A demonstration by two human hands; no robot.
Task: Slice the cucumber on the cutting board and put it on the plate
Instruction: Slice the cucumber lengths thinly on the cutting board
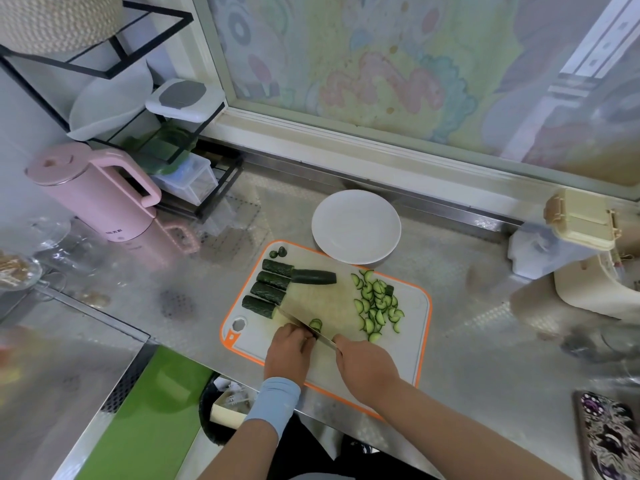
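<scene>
A white cutting board (pixel 408 344) with an orange rim lies on the steel counter. Several long cucumber pieces (pixel 268 292) lie side by side at its left, and a heap of half-round slices (pixel 377 304) lies at its right. My right hand (pixel 363 367) grips the handle of a broad knife (pixel 318 306), whose blade covers the board's middle. My left hand (pixel 289 351) has its fingers curled on a cucumber piece (pixel 316 323) right beside the blade. A white plate (pixel 356 226) stands bare just behind the board.
A pink kettle (pixel 90 192) and a black wire rack (pixel 166 147) with containers stand at the back left. A cream lidded box (pixel 581 220) and a bag sit at the right. A patterned phone (pixel 609 441) lies near the front right edge.
</scene>
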